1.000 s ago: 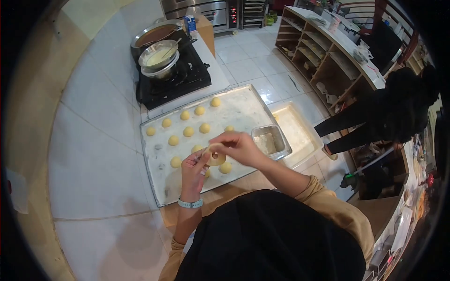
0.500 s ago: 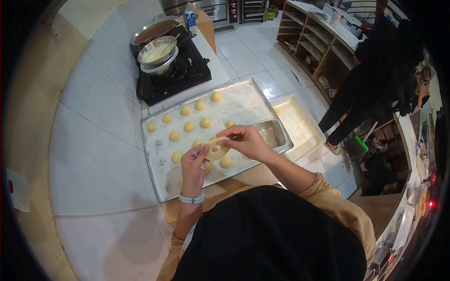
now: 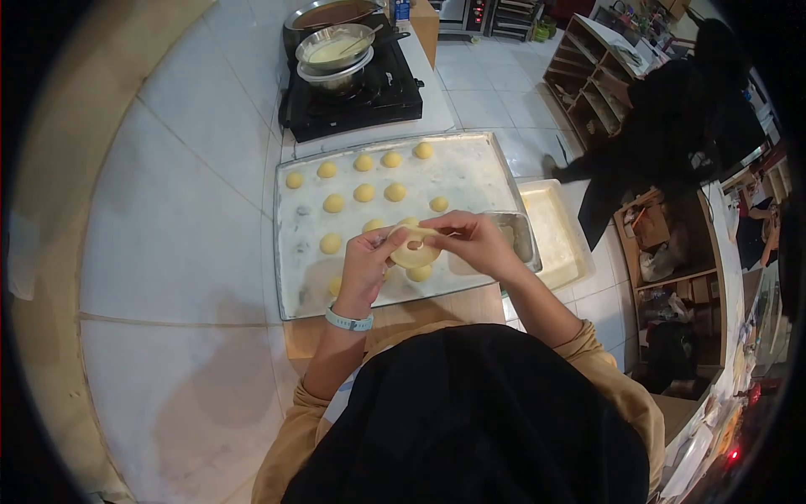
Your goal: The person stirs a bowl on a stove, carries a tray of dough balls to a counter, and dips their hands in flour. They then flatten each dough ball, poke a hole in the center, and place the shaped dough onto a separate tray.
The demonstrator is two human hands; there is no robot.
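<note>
Between my two hands is a ring of pale yellow dough [image 3: 414, 257] with a hole in its middle. My left hand [image 3: 367, 262] pinches its left side, thumb on top. On the upper right side, the fingers of my right hand [image 3: 476, 240] grip the rim. Below the hands lies a floured metal tray [image 3: 311, 290] bearing rows of round dough balls [image 3: 363, 192]. A few balls are partly hidden by my hands. At the tray's right end, close to my right hand, is a rectangular metal pan [image 3: 522, 239] with whitish contents, probably flour.
Beyond the tray, a black stove [image 3: 357, 105] carries a bowl of creamy mixture [image 3: 334, 50] and a large pot [image 3: 323, 15]. A tiled wall [image 3: 185, 210] borders the left. A shallow pale tray [image 3: 558, 239] sits right. A person in black [image 3: 663, 126] stands by the shelves [image 3: 600, 76].
The hole in the dough looks wider, and both hands still hold the ring. My view has shifted, so the tray appears further right. The person in black has changed stance.
</note>
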